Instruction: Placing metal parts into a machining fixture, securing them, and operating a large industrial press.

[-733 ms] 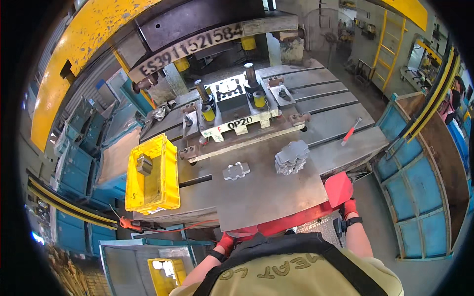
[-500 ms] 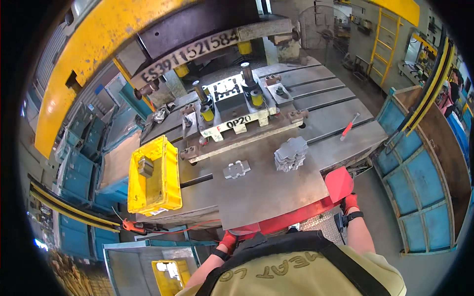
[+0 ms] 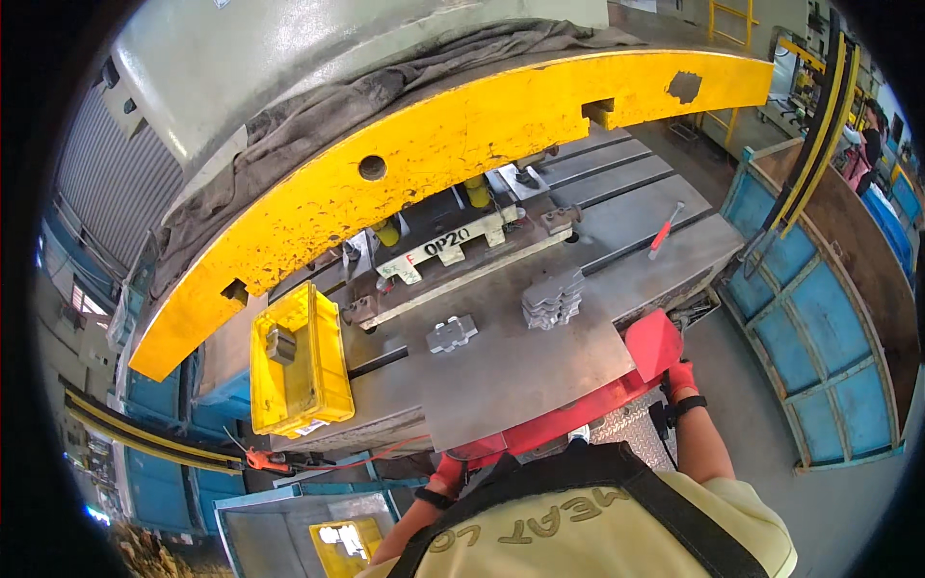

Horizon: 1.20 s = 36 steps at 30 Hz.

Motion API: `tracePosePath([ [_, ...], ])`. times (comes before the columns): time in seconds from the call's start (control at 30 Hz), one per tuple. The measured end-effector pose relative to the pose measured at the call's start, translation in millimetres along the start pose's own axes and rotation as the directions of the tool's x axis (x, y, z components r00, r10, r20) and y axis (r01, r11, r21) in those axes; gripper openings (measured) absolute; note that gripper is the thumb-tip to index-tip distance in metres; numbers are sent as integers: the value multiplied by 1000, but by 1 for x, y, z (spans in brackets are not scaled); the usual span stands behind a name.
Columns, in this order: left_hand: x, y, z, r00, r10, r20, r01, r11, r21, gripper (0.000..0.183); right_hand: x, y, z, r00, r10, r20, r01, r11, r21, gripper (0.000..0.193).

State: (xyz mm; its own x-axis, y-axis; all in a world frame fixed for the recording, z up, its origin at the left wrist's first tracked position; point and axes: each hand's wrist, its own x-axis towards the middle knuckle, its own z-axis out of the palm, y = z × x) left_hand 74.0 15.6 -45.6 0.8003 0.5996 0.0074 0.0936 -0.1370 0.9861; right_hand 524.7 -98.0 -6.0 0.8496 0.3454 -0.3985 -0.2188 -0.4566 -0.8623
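My left hand [image 3: 448,473], in a red glove, is at the left end of a red control bar [image 3: 559,416] along the press table's front edge. A guard there hides its fingers. At the other end my right hand [image 3: 682,377], also red-gloved, reaches in beneath a rounded red guard [image 3: 654,345]; its fingers are hidden too. Behind the bar lies a flat metal plate [image 3: 515,385]. One stamped metal part [image 3: 452,333] rests near its back edge, and a stack of similar parts [image 3: 553,301] stands to the right. The yellow press slide [image 3: 462,135] covers most of the die [image 3: 448,246].
A yellow crate [image 3: 332,380] with a metal block inside stands on the table's left. A red-handled tool [image 3: 661,238] lies at the right. Black-and-yellow posts [image 3: 814,144] flank the press. Blue bins [image 3: 819,318] stand on both sides; another person is far right.
The yellow press slide has come down from above and now hides the upper die area that showed before. Both hands stay at the bar's ends. The view has shifted slightly.
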Motion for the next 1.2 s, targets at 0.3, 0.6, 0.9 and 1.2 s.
tracePosePath([
  [0.3, -21, 54, -19, 874, -465, -137, 482, 864, 142, 32, -32, -49, -14, 976, 217, 8, -217, 972, 92, 34],
  [0.6, 46, 219, -129, 619, -386, -684, 657, 732, 181, 23, -12, -124, -28, 879, -255, -403, 351, 918, 183, 23],
  [0.9, 287, 258, -227, 765, 90, -638, 92, 965, 245, 23, -42, -197, 48, 844, -441, 305, 361, 888, 284, 40],
  [1.2, 417, 244, -270, 779, -24, -627, 620, 181, 764, 41, -44, -209, 45, 805, -412, 428, 361, 911, 200, 44],
])
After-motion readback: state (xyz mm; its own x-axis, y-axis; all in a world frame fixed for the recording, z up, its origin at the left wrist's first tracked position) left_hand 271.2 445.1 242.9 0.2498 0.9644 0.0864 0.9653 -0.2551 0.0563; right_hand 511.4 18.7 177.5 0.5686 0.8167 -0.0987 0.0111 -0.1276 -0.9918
